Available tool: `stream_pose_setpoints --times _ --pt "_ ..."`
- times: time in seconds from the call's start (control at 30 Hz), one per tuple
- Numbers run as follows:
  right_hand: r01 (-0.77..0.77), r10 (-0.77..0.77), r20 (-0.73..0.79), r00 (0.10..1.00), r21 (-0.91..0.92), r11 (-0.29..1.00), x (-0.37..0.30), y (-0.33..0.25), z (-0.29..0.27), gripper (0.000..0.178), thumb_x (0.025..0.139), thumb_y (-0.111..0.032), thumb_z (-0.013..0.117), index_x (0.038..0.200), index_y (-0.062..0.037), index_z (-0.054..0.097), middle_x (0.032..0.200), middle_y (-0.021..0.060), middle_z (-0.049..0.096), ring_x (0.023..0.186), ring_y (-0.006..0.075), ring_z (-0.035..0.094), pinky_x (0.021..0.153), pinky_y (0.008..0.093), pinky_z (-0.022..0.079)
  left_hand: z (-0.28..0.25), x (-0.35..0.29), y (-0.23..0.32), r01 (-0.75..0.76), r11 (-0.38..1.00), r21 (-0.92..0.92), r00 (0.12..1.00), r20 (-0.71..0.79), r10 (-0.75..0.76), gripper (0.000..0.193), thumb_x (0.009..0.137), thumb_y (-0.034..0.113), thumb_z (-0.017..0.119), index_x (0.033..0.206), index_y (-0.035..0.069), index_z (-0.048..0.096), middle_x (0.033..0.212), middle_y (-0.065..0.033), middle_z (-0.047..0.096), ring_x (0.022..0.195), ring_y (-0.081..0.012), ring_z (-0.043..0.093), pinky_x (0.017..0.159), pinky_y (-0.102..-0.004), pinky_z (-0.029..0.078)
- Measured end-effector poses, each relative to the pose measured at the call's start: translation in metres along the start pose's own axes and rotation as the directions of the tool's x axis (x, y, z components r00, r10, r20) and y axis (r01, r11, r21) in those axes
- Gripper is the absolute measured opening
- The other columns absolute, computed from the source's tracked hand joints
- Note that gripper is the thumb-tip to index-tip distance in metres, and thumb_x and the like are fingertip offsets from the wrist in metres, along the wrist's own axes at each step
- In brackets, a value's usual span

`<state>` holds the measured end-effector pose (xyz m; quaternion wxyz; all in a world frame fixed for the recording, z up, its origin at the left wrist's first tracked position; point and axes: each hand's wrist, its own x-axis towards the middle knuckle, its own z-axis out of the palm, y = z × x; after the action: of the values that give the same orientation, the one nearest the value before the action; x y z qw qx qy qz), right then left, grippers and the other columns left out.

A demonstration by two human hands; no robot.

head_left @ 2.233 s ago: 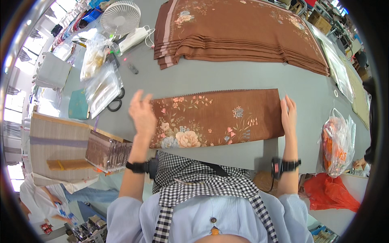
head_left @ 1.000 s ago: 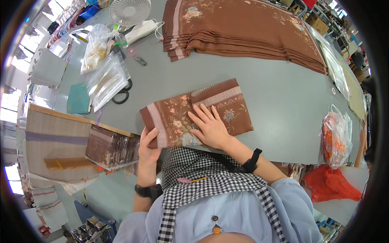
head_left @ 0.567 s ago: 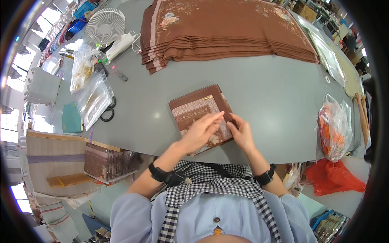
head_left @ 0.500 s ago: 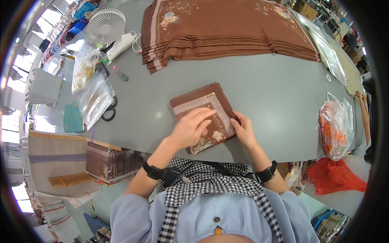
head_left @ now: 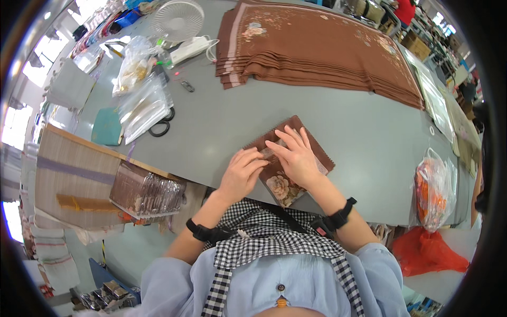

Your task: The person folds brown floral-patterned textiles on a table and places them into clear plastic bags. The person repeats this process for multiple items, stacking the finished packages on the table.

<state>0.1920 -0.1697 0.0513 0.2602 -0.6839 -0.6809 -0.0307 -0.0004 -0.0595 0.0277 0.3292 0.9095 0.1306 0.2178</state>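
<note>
A folded brown floral scarf [head_left: 283, 188] with a zigzag-cut edge lies at an angle on the grey table in front of me. My left hand [head_left: 242, 173] is at its left side, fingers bent and closed on the edge; the fingertips partly hide what they grip. Across the upper middle of the scarf rests my right hand [head_left: 297, 160], its fingers spread and stretched out, covering part of the pale border. Behind them lies a thick stack of larger brown floral scarves [head_left: 311, 50], spread flat in layers.
Clear plastic bags [head_left: 142, 108], black scissors [head_left: 161, 127], a teal pouch [head_left: 107, 127] and a white fan [head_left: 178, 21] stand to the left. Packed scarves in clear sleeves [head_left: 145, 190] sit at lower left. A plastic bag with orange contents [head_left: 434, 185] lies at right.
The folded scarf has turned on the table. My right hand has moved from its right edge onto its top, and my left hand from its top to the left edge. The view has shifted.
</note>
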Motion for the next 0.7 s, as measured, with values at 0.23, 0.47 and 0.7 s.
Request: stream_pose_setpoints --times 0.23,0.47,0.7 --pt "-0.137 0.142 0.160 0.977 -0.041 0.990 0.011 -0.018 0.050 0.088 0.067 -0.065 0.071 0.138 -0.0161 0.050 0.148 0.0174 0.037 0.137 0.0492 0.023 0.105 0.0704 0.014 -0.016 0.005 -0.031 -0.079 0.982 0.173 0.988 0.147 0.054 0.027 0.090 0.012 0.055 0.113 0.020 0.067 0.127 -0.0050 0.054 0.122 -0.0242 0.049 0.107 -0.0515 0.029" --pt "-0.375 0.374 0.053 0.926 0.000 0.927 -0.004 0.034 0.017 0.044 0.078 -0.009 0.064 0.123 -0.0116 0.061 0.137 0.0162 0.050 0.131 0.0433 0.038 0.108 0.0530 0.030 -0.160 0.007 -0.131 0.254 0.944 0.210 0.931 -0.316 -0.180 0.022 0.088 0.010 0.053 0.106 0.004 0.066 0.107 -0.0144 0.065 0.103 -0.0330 0.060 0.093 -0.0396 0.047" --pt "-0.210 0.217 -0.102 0.971 0.078 0.975 -0.025 0.066 0.014 0.038 0.072 -0.004 0.063 0.110 -0.0093 0.066 0.122 0.0150 0.059 0.120 0.0424 0.047 0.104 0.0496 0.039 -0.242 -0.050 -0.238 0.567 0.562 0.602 0.822 -0.363 -0.439 0.021 0.087 0.014 0.051 0.091 0.011 0.072 0.098 -0.0181 0.066 0.092 -0.0353 0.063 0.084 -0.0454 0.048"
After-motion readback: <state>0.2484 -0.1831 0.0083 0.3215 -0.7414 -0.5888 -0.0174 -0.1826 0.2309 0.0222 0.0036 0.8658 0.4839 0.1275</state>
